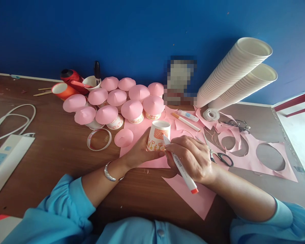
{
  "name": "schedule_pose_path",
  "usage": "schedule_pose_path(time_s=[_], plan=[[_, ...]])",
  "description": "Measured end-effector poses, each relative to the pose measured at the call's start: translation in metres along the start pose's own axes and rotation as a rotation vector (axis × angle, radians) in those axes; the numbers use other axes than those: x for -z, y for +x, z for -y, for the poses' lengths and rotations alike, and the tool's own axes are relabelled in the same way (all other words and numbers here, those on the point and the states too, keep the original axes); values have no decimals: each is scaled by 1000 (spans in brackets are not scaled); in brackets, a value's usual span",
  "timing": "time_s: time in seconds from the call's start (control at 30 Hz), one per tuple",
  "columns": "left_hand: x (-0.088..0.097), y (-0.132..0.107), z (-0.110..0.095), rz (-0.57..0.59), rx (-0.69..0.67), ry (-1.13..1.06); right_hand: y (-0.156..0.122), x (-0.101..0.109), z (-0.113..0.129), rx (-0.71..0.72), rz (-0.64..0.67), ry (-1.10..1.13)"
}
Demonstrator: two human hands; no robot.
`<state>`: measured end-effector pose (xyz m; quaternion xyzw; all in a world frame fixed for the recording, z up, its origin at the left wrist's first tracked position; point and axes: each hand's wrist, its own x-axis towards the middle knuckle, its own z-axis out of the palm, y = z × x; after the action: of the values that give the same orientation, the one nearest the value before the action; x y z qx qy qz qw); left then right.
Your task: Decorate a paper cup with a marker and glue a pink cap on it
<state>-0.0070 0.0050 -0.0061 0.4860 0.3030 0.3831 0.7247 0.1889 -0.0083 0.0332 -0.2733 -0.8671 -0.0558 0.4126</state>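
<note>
My left hand (142, 150) is wrapped round a white paper cup (155, 142) and holds it with its open rim up. Orange flowers run along the lower side of the cup, with an orange patterned rectangle above them. In my right hand (193, 157) is a white marker (181, 169) with an orange-red end cap. Its tip is at the cup's side, by the edge of the rectangle; whether it touches I cannot tell. Beneath both hands lies pink paper (142, 162). A small pink paper cone (123, 137) rests left of the cup.
Several cups with pink cone tops (132, 110) stand behind my left hand. A cut paper ring (99, 139) lies nearby. At right are scissors (225, 159), pink offcuts (254, 152), tape (211, 115), an orange-white marker (185, 122) and tall cup stacks (234, 71). A power strip (10, 162) sits left.
</note>
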Motion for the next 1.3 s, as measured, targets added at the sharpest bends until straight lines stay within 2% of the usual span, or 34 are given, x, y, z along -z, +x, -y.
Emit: schedule_pose_path(time_s=[0.63, 1.3], plan=[[4, 1, 3, 18, -41, -14, -1, 3, 0, 6, -16, -2], [3, 1, 5, -23, -4, -49, -4, 0, 1, 32, -19, 37]])
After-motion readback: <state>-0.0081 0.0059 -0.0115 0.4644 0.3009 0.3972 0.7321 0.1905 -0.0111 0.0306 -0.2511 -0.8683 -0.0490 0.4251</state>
